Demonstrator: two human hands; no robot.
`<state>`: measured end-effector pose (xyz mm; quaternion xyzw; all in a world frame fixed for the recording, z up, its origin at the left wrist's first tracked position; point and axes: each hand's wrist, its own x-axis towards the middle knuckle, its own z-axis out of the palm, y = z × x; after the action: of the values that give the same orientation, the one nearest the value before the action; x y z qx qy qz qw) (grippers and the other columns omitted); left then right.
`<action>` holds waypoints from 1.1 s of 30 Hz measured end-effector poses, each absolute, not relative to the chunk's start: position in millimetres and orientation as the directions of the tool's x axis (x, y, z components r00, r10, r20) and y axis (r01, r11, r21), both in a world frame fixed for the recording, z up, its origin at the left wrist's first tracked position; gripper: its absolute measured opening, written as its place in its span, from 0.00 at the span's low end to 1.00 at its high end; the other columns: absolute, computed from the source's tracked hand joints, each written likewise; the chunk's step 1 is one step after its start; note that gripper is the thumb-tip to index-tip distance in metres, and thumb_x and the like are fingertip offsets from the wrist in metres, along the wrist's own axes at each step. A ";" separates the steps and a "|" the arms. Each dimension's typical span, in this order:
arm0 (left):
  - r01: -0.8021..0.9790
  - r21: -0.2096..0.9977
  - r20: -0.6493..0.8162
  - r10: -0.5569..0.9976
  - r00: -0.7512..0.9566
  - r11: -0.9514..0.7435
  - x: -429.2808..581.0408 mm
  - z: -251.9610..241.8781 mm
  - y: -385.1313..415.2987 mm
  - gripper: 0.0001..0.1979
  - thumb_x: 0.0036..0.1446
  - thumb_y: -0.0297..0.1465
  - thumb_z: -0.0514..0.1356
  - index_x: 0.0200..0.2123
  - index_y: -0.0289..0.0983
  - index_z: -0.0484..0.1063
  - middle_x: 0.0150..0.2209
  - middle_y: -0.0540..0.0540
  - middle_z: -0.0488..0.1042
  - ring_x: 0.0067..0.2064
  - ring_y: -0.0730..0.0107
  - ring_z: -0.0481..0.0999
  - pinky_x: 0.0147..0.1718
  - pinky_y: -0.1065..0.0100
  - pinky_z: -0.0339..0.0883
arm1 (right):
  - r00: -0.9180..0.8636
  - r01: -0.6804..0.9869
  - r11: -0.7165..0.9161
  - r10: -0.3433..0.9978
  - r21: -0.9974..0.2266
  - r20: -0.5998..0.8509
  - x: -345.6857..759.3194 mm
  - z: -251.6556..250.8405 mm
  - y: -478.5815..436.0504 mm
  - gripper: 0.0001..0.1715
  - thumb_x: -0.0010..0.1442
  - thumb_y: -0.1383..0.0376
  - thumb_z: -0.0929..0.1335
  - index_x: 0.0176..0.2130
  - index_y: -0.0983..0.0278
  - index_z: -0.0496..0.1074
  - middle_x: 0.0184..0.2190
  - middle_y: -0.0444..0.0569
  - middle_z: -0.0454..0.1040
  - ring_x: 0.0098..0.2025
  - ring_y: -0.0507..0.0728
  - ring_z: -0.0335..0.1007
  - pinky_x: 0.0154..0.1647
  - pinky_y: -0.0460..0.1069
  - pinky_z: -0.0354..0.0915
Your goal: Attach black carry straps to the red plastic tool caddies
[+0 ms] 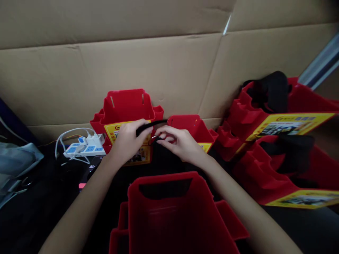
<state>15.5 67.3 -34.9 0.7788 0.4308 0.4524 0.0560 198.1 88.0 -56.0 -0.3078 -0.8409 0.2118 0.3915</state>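
My left hand [129, 137] is closed on a black strap [153, 124], which arcs from its fingers toward my right hand. Pinched in my right hand [180, 144] is a small shiny metal buckle [155, 138]; its exact shape is partly hidden by the fingers. More black webbing seems to hang below it, lost in the dark. Nearest to me, below both hands, stands a red plastic bin [169, 175] with a wide slot in its far wall and small side pockets.
Behind my hands are a red bin [127, 100] and a smaller one [185, 121], against cardboard [132, 67]. Two red bins [239, 113] with black straps stand right. A power strip [88, 150], phone [92, 165] and plastic bag [18, 162] lie left.
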 end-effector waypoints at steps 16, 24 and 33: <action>0.224 0.922 0.226 0.910 0.349 -0.315 51.0 -61.3 59.7 0.08 0.57 0.33 0.52 0.27 0.36 0.60 0.22 0.53 0.69 0.23 0.76 0.68 0.25 0.74 0.59 | -0.125 0.186 0.547 0.837 -0.816 0.532 198.2 -51.6 97.9 0.09 0.49 0.61 0.69 0.27 0.66 0.69 0.28 0.46 0.70 0.31 0.52 0.66 0.35 0.48 0.64; 0.193 0.899 0.383 0.919 0.088 -0.393 46.1 -64.7 72.9 0.10 0.54 0.32 0.54 0.24 0.36 0.58 0.18 0.56 0.58 0.21 0.79 0.58 0.21 0.75 0.50 | -0.249 0.352 0.670 0.740 -0.654 0.625 190.2 -57.6 91.9 0.14 0.56 0.62 0.64 0.25 0.65 0.73 0.25 0.46 0.64 0.29 0.51 0.61 0.29 0.47 0.59; 0.327 0.737 0.598 0.796 0.094 -0.592 36.9 -61.8 66.1 0.07 0.50 0.28 0.59 0.30 0.37 0.60 0.25 0.54 0.66 0.29 0.75 0.68 0.30 0.73 0.59 | -0.565 0.052 0.388 0.772 -0.920 0.293 214.7 -41.8 93.8 0.16 0.55 0.56 0.65 0.30 0.67 0.73 0.29 0.46 0.68 0.27 0.48 0.65 0.25 0.44 0.66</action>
<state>36.9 66.1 -61.8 0.7073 0.3968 0.5438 0.2159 214.7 93.8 -41.8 -0.2770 -0.7436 0.4791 0.3753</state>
